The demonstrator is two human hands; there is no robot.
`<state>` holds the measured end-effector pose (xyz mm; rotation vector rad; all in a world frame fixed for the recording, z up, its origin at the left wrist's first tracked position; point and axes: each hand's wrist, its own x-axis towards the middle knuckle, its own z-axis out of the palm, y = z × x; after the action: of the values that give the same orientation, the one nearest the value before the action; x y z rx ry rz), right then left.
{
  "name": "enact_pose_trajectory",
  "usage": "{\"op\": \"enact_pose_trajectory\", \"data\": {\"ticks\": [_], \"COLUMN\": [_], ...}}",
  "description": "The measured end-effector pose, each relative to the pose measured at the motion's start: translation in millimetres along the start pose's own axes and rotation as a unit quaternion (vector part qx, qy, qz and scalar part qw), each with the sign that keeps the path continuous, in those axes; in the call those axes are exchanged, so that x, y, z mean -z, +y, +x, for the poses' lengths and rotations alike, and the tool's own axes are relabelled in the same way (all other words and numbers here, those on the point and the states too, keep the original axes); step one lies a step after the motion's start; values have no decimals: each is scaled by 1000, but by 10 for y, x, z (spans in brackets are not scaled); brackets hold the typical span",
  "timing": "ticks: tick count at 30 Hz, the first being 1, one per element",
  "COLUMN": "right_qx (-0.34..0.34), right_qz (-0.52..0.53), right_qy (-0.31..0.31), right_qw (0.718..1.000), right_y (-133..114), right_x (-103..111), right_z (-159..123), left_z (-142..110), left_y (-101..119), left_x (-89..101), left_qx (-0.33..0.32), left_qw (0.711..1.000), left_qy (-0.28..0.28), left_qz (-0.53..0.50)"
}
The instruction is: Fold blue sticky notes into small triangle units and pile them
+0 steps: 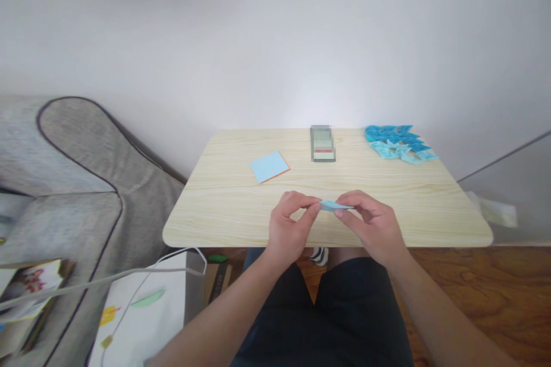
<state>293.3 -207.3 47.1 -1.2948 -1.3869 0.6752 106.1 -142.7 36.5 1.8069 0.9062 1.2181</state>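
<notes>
Folded light-blue paper (329, 206) sits between both hands, above the table's (206, 212) near edge; left hand (289, 230) clamps one end, right hand (375, 225) the other. Cardboard box (220, 281) below: lettering unreadable from here. Beyond: paper stack (270, 167), pixelated phone (322, 143), folded blue pieces (394, 134).

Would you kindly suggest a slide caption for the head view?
Left hand and right hand pinch a light-blue folded paper piece above a pale wood-grain table.
</notes>
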Motion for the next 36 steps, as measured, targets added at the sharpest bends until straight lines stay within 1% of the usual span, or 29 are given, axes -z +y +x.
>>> {"op": "enact_pose_trajectory", "data": {"ticks": [2, 4, 7, 9, 12, 15, 19, 23, 25, 27, 30, 32, 36], "right_qx": [76, 139, 176, 179, 172, 164, 131, 67, 30, 3, -15, -21, -34], "right_qz": [-79, -157, -252, -302, -338, -337, -310, -274, -264, -267, -293, -315, -359], "right_qy": [2, -7, -48, -79, -103, -123, -128, -125, -110, -77, -39, -43, -71], "right_qw": [994, 978, 950, 933, 920, 919, 933, 951, 958, 961, 955, 948, 930], "right_y": [113, 268, 470, 521, 488, 440, 417, 360, 343, 351, 391, 411, 409], "right_x": [-1, 23, 96, 145, 180, 173, 169, 162, 132, 89, 26, 1, -11], "right_z": [-62, -125, -213, -263, -314, -333, -307, -233, -189, -148, -97, -68, -9], "left_z": [-35, -77, -121, -130, -125, -121, -117, -98, -88, -83, -87, -88, -67], "left_y": [-54, -108, -161, -168, -142, -113, -109, -118, -121, -126, -135, -140, -141], "left_x": [18, 53, 112, 140, 153, 150, 157, 169, 170, 166, 157, 151, 147], "left_qx": [-45, -77, -108, -123, -133, -134, -122, -116, -110, -102, -90, -80, -55], "left_qw": [995, 979, 947, 929, 914, 907, 902, 900, 902, 907, 916, 921, 931], "left_qy": [-16, -67, -176, -219, -237, -253, -273, -293, -297, -293, -283, -279, -270], "left_qz": [91, 176, 247, 273, 300, 309, 311, 302, 294, 286, 270, 258, 239]}}
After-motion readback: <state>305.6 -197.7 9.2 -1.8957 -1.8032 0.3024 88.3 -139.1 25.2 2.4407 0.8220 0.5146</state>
